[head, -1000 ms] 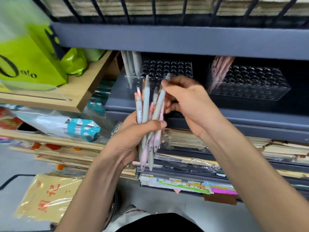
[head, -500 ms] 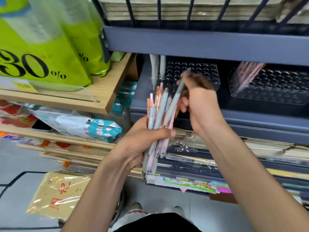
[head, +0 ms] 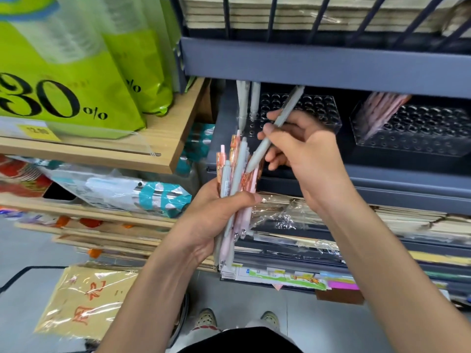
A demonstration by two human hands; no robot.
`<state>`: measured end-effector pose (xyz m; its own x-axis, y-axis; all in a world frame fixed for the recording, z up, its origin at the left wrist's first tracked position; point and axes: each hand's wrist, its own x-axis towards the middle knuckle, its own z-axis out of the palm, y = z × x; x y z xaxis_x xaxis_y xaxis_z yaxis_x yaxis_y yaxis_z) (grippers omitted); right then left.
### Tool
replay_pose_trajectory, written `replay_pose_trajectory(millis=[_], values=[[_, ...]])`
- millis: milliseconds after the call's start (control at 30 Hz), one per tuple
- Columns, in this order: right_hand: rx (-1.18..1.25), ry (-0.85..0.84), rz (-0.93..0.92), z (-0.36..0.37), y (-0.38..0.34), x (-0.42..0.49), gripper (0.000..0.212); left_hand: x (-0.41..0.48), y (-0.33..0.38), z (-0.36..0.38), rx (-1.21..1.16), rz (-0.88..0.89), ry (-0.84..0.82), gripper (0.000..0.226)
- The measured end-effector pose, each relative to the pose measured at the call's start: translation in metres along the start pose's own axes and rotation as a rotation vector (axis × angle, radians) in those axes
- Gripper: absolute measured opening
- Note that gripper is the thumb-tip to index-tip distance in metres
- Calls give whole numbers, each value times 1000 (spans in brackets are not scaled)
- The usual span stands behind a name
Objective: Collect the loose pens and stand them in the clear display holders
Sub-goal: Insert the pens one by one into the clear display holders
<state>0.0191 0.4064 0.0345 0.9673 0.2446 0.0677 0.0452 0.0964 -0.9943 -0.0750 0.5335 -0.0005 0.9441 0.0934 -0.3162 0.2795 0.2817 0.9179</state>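
Nearest, the left hand [head: 216, 220] curls its fingers and thumb round a bundle of pens [head: 235, 189] in grey, pink and orange, held roughly upright. At about one o'clock from it, the right hand [head: 305, 159] pinches a single grey pen [head: 274, 128] that slants up toward one o'clock, its lower end at the bundle's tops. Beyond, on the dark shelf [head: 382, 174], the left clear holder [head: 318, 110] has two grey pens [head: 246, 103] standing at its ten o'clock corner, and at three o'clock from it the right clear holder [head: 413, 133] holds leaning pink pens [head: 379, 110].
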Motion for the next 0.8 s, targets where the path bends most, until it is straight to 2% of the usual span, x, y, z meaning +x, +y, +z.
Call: replay_pose_trajectory(millis=[167, 300, 467, 500, 633, 700, 800], values=[[-33, 107, -133, -6, -14, 15, 9, -3, -1, -8, 5, -1, 0, 16], [-180, 199, -269, -8, -20, 31, 18, -6, -1, -14, -1, -14, -8, 15], [-354, 266, -262, 3, -20, 46, 20, -8, -2, -19, -30, -23, -28, 17], [-406, 245, -240, 5, -19, 49, 19, -8, -2, -20, -30, -22, -30, 16], [-896, 170, -257, 14, -23, 52, 30, -8, -4, -23, -47, -17, -17, 17], [-1015, 165, -268, 19, -25, 53, 30, -8, -5, -24, -54, -23, -10, 16], [-1056, 173, -239, 25, -23, 54, 27, -8, -6, -26, -36, -19, -3, 15]])
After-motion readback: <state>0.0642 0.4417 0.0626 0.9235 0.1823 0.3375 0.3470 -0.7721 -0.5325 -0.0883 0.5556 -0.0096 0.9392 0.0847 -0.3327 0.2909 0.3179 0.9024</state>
